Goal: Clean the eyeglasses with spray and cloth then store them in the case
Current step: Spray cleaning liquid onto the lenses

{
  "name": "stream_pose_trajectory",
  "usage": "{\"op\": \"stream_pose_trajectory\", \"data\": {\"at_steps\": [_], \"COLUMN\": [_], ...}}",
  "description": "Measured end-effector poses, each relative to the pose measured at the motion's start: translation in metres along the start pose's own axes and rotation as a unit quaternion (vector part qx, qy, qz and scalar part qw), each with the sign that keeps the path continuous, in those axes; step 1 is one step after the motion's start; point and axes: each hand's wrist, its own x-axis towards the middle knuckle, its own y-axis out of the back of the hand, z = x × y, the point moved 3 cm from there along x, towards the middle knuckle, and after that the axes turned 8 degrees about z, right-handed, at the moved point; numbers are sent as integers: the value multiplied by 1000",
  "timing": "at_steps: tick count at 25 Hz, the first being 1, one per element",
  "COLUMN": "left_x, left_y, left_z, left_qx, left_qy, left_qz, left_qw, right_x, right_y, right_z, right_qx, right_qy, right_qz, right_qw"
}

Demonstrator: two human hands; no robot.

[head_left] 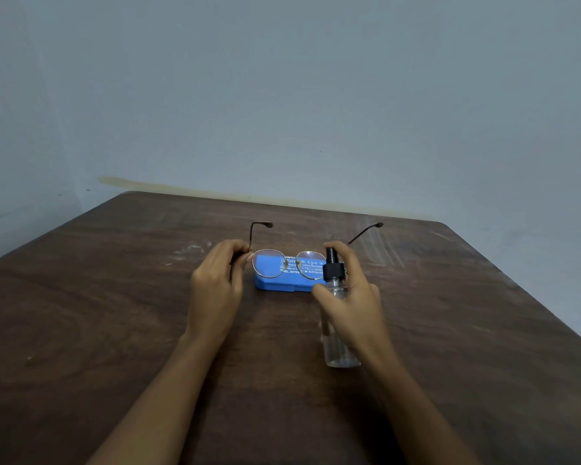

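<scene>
Fingers (240, 255): left hand (215, 283) pinching eyeglasses (291, 263) hinge, right hand (353, 297) curled round spray bottle (340, 350); lenses just left of nozzle, axis crosswise.

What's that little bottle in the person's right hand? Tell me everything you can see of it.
The spray bottle is slim and clear, plastic by its look, with see-through liquid inside and a black pump head on a black collar. It is held nearly upright, its head near the eyeglasses, in front of the blue case. The right hand grips its middle, forefinger on top of the pump. Whether its base touches the table is unclear.
</scene>
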Motion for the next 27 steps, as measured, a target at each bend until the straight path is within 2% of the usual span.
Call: {"op": "stream_pose_trajectory", "data": {"at_steps": [14, 20, 25, 27], "left_x": [1, 3, 6, 7], "left_y": [-1, -1, 1, 0], "left_z": [0, 2, 2, 1], "left_qx": [-4, -20, -62, -97], "left_qy": [7, 25, 98, 165], "left_qz": [-12, -23, -21, -20], "left_qw": [1000, 999, 993, 981], "right_x": [3, 1, -3, -5], "right_y": [1, 0, 1, -1], "right_z": [5, 3, -4, -8], "right_qx": [0, 20, 41, 47], "right_qy": [-8, 21, 90, 108], "right_qz": [3, -2, 6, 0], "right_qw": [1000, 1000, 995, 993]}}
